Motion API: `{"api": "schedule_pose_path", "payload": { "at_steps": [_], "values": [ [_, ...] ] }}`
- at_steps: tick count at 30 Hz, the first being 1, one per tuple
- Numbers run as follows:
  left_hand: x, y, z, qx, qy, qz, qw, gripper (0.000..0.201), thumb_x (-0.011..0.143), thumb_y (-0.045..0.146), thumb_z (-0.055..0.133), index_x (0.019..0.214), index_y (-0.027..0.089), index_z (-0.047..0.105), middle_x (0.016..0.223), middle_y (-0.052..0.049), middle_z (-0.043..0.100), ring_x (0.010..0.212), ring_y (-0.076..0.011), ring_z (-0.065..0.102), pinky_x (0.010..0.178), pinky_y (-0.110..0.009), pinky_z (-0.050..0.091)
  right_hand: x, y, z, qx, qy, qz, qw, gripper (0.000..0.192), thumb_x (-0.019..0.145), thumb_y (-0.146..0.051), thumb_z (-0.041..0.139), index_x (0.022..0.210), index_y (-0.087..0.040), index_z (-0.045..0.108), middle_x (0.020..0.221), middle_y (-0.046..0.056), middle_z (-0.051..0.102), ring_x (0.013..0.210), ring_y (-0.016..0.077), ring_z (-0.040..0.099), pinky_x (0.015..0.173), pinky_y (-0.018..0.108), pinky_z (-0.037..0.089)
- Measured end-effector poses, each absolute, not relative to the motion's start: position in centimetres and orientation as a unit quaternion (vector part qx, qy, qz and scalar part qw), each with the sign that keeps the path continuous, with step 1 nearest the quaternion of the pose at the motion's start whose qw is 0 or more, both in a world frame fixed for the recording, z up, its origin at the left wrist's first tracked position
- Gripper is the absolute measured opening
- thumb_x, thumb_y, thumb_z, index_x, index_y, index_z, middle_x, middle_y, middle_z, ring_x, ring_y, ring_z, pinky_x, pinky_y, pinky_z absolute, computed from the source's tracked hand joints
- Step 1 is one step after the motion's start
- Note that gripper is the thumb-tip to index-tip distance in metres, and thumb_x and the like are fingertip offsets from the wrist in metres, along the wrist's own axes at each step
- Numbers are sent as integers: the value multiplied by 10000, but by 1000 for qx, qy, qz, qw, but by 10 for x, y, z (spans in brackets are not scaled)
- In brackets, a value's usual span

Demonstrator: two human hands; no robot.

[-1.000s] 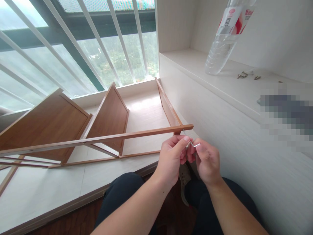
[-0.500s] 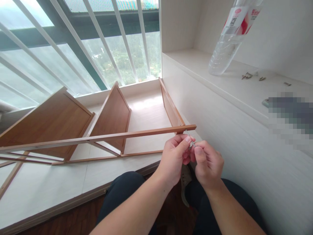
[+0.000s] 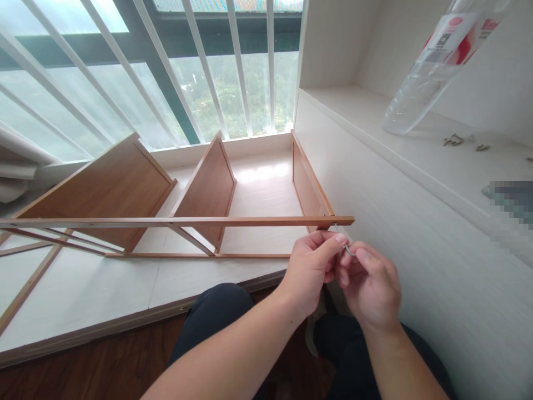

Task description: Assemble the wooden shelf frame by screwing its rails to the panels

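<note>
Bent key has turned, partly hidden by left hand

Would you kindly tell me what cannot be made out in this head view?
Head view: one end of the thin metal rod, hidden by the right hand.
Head view: top of the bottle, cut off by the upper edge.
Head view: head shape of the small screws, too small to tell.
Head view: the pixelated object, blurred and cut off by the right edge.
</note>
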State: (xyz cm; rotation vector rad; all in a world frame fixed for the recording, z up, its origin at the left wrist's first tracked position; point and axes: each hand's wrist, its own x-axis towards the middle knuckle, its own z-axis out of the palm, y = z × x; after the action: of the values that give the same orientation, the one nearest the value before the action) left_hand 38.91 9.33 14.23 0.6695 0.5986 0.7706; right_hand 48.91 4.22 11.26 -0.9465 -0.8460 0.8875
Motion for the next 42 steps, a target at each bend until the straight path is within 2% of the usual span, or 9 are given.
{"api": "schedule_pose_path", "payload": {
  "at_steps": [3, 6, 13, 18, 23, 28, 34, 42],
  "values": [
    [387, 94, 144, 320, 263, 359, 837, 342, 808, 437, 805, 754, 149, 629, 543, 55, 535, 380, -58, 483, 402, -193, 235, 492, 44, 117, -382, -363, 497, 690, 319, 955, -349, 545, 700, -196, 659, 497, -5, 560, 458, 141, 517, 516, 267, 476],
    [386, 95, 144, 331, 251, 358, 836, 363, 819, 441, 794, 706, 149, 611, 561, 37, 565, 385, -72, 505, 409, -204, 287, 491, 45, 116, -374, -358, 502, 693, 331, 954, -358, 554, 683, -193, 647, 504, 0, 565, 482, 133, 523, 524, 246, 451],
    [387, 93, 142, 356, 276, 370, 813, 354, 844, 433, 757, 693, 153, 602, 525, 46, 521, 405, -66, 460, 444, -214, 293, 483, 45, 104, -392, -414, 392, 722, 443, 1015, -446, 494, 669, -193, 605, 552, 5, 535, 540, 149, 487, 551, 283, 399],
    [387, 91, 143, 364, 292, 366, 805, 269, 845, 383, 742, 764, 136, 673, 546, 37, 535, 432, -61, 458, 458, -218, 248, 482, 43, 100, -421, -428, 329, 728, 425, 1016, -441, 521, 682, -193, 612, 580, -2, 497, 571, 155, 475, 561, 296, 370],
    [388, 92, 142, 349, 298, 353, 815, 273, 832, 399, 743, 827, 127, 718, 563, 27, 549, 457, -72, 481, 456, -224, 226, 480, 42, 99, -426, -416, 321, 736, 406, 1019, -440, 522, 704, -200, 613, 605, -3, 497, 568, 163, 505, 514, 294, 377],
    [389, 92, 142, 332, 295, 349, 825, 276, 821, 406, 749, 817, 132, 718, 502, 43, 498, 452, -79, 468, 452, -223, 222, 483, 40, 93, -449, -421, 290, 733, 357, 1018, -427, 534, 754, -207, 629, 595, -10, 505, 560, 175, 551, 496, 298, 391],
    [388, 93, 144, 309, 301, 354, 830, 295, 790, 414, 781, 840, 127, 738, 475, 83, 396, 428, -61, 394, 450, -220, 220, 485, 40, 88, -485, -429, 231, 726, 333, 1006, -403, 583, 749, -195, 627, 593, -16, 540, 510, 140, 500, 486, 284, 366],
    [388, 92, 146, 310, 295, 363, 827, 281, 816, 399, 757, 860, 121, 747, 485, 83, 388, 439, -57, 365, 450, -213, 215, 484, 39, 85, -514, -441, 180, 713, 282, 967, -411, 656, 785, -199, 619, 599, -33, 559, 494, 130, 513, 488, 271, 407]
  ]
}}
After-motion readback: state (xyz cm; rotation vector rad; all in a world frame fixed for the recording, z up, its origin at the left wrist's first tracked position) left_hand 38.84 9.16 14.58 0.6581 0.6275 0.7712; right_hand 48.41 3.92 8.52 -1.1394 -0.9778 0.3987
